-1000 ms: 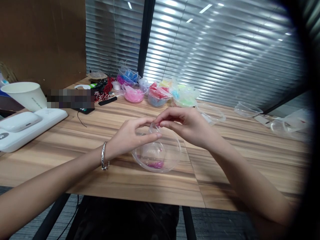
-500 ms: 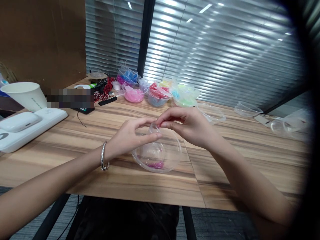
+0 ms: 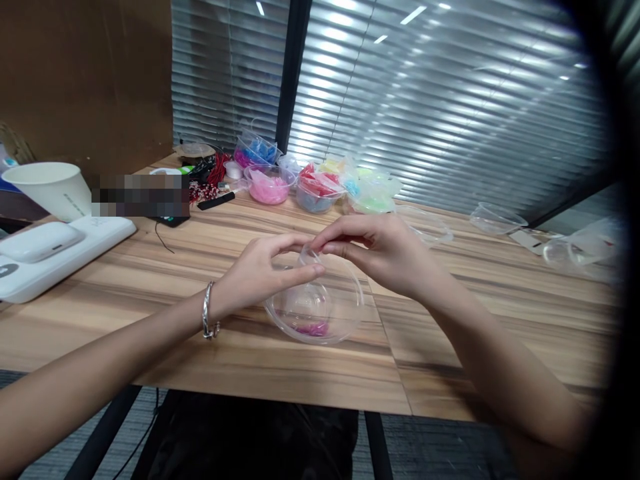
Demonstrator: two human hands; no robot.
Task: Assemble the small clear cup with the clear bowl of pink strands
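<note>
Wood-grain tabletop (image 3: 210,363) fronts grey slatted blinds (image 3: 450,100). Above a round clear plastic bowl (image 3: 324,341) holding purplish-pink bits (image 3: 314,329) at six o'clock, the right hand (image 3: 385,250) pinches a small clear plastic piece (image 3: 308,256); the left hand (image 3: 257,272) narrowly straddles it, its grip unclear. Farther out, from the bowl: pink-filled clear tub (image 3: 270,199) at eleven o'clock, white paper cup (image 3: 57,195) at ten.

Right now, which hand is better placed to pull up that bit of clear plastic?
Probably the right hand: its thumb and forefinger look pinched together at the top of the clear plastic. The left hand has thumb and fingers spread; whether it grips is unclear.
</note>
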